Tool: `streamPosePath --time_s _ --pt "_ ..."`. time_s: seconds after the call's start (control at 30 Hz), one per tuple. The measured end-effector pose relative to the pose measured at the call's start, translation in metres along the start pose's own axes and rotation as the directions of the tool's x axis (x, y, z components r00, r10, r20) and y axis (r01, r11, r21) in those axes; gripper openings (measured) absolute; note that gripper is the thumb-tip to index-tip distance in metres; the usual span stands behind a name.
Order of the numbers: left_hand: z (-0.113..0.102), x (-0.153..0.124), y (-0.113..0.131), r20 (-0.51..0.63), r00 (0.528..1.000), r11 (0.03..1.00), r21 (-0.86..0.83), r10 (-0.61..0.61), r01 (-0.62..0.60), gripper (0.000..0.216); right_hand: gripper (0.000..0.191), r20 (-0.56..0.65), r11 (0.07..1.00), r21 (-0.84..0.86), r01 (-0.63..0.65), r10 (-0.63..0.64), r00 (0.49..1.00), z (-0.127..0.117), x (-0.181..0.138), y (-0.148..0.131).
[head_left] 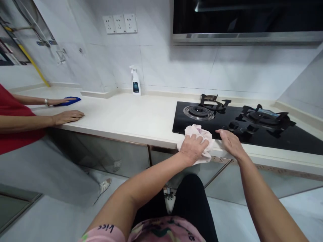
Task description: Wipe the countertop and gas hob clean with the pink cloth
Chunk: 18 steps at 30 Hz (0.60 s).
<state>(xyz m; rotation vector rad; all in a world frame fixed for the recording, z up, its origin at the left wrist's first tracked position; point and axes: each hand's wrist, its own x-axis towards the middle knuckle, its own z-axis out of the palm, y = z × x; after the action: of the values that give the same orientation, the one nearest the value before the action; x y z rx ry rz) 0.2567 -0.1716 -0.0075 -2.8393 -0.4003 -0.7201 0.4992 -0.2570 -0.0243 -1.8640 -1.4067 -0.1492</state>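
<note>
gathering a pale pink cloth (205, 135), the wearer's left hand (193, 149) is seen, in the head view, with bent fingers laid over the folds and the thumb along the right side. the cloth overlaps the front left part of the black stove (227, 118) and hangs over the front edge of the pale counter (141, 117). the right hand (230, 144) holds nothing; its fingers lie close together, extended, at the stove's front edge near the knobs (233, 125). judged by its folds, the cloth should be light, soft and limp, not fragile, and it probably gives under any push; whether it is damp cannot be told. the surest hold is likely the bunched middle, under palm and fingers, since the loose hanging corner would merely trail. the glossy stove top probably offers little drag.
</note>
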Motion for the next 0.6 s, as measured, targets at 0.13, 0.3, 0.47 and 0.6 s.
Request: streamPosePath --time_s 0.13,0.3,0.47,0.6 --pt "-0.005 0.012 0.004 0.035 0.998 0.974 -0.218 -0.050 0.056 0.071 0.067 -0.057 0.992 0.125 -0.022 0.029 0.998 -0.007 -0.005 -0.011" --pt "-0.014 -0.007 -0.021 0.006 0.999 0.899 -0.436 0.046 -0.039 0.083 0.060 -0.120 0.956 0.281 -0.083 0.121 0.985 -0.016 -0.030 -0.032" --pt "-0.014 -0.003 -0.016 0.020 0.998 0.858 -0.511 0.058 -0.040 0.048 0.075 -0.106 0.988 0.116 0.101 -0.089 0.990 0.001 -0.072 -0.060" --pt "-0.017 0.014 -0.004 0.087 0.995 0.783 -0.622 0.042 0.022 0.041 0.091 -0.099 0.952 -0.169 0.254 -0.273 0.957 0.014 -0.081 -0.078"
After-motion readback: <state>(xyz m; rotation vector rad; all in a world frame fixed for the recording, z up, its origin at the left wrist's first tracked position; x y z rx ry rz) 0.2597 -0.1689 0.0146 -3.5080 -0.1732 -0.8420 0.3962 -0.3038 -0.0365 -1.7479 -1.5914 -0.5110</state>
